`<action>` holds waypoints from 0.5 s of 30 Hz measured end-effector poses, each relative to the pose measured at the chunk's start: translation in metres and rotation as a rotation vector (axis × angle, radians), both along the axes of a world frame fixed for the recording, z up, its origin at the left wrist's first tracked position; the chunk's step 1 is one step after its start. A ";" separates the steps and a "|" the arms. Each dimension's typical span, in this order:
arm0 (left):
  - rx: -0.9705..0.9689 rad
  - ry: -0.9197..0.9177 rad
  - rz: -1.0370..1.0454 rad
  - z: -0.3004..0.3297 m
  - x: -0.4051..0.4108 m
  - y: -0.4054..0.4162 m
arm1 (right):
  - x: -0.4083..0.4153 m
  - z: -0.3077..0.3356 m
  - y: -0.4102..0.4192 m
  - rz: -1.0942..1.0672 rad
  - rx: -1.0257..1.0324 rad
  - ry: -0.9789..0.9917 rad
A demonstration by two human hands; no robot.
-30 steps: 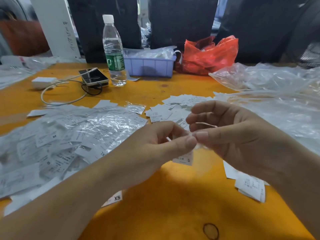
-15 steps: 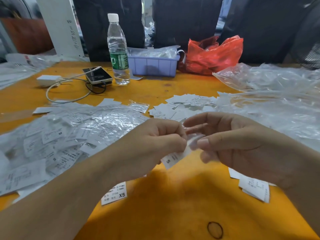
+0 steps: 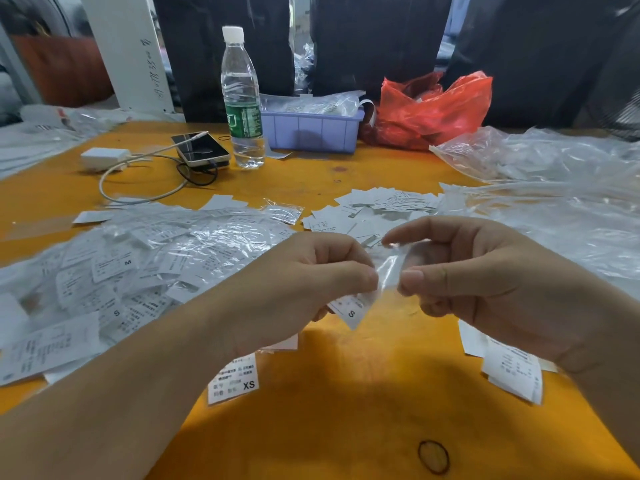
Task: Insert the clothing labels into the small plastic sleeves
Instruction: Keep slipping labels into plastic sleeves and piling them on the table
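I am pinching a white label marked S (image 3: pixel 351 308) between the thumb and fingers of my left hand (image 3: pixel 298 292), just above the orange table (image 3: pixel 346 393). Its lower corner is hanging free below my thumb. My right hand (image 3: pixel 485 282) is holding a small clear plastic sleeve (image 3: pixel 393 263), gripped narrowly between thumb and forefinger, right beside the label. The sleeve's near edge is meeting my left fingertips; I cannot tell whether the label's top is already inside it.

To my left a big pile of bagged labels (image 3: pixel 138 265) is spreading over the table. Loose labels (image 3: pixel 374 209) are lying just beyond my hands, a label marked XS (image 3: pixel 233 382) is sitting under my left wrist, and a few more labels (image 3: pixel 512 372) are resting under my right wrist. Clear plastic bags (image 3: pixel 554 188) are heaped on the right. At the far edge are standing a water bottle (image 3: pixel 242 98), a lilac tray (image 3: pixel 311 129), a red bag (image 3: pixel 433 109) and a phone (image 3: pixel 201 148) with its cable.
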State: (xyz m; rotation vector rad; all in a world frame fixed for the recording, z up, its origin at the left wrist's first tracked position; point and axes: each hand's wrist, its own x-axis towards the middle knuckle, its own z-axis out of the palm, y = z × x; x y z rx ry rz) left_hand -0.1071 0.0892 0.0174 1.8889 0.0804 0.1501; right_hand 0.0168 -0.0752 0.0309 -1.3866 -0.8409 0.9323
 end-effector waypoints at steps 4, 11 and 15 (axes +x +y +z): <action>-0.044 -0.039 0.025 0.000 0.001 -0.001 | 0.000 0.000 -0.001 0.011 0.004 -0.005; -0.042 -0.073 -0.007 -0.001 0.001 -0.003 | -0.003 -0.001 0.000 0.163 -0.041 -0.095; 0.003 -0.077 -0.001 -0.003 0.002 -0.003 | -0.001 -0.004 0.001 0.158 -0.041 -0.138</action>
